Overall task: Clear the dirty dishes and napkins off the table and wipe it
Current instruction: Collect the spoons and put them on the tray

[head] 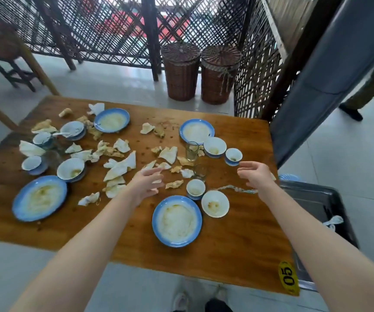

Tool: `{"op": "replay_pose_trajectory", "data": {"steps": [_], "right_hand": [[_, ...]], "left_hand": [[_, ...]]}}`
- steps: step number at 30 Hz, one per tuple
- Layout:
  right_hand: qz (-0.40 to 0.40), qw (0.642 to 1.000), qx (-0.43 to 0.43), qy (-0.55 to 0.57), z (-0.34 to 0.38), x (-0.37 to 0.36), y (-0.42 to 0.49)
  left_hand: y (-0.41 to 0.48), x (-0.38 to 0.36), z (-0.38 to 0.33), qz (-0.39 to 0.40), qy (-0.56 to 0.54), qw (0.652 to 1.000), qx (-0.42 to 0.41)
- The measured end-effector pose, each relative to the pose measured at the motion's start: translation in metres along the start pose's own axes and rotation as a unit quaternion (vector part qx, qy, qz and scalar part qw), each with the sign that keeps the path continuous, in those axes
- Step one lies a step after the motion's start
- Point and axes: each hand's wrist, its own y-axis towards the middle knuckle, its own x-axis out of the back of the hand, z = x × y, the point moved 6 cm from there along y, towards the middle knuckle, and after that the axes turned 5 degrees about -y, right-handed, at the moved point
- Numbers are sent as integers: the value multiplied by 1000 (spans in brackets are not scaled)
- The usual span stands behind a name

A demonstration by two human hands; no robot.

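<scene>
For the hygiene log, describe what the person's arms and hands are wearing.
The left arm and right arm are bare up to the frame edge, no sleeves in view. The left hand and right hand wear no gloves. No watch or ring is visible; blur could hide small jewellery.

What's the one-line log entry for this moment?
phase: clearing not started | left hand: open, over napkins | right hand: open, near small cup | table: dirty plates, bowls, glasses on it
</scene>
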Motion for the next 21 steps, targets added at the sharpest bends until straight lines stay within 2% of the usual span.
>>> {"op": "replay_pose_trajectory", "data": {"steps": [14,21], "right_hand": [[139,989,30,-37,70,-106,17],[148,987,36,-46,108,-153,20]], "left_hand": [[-11,97,12,-129,-76,988,23],[-5,155,3,-139,-103,985,17]]}}
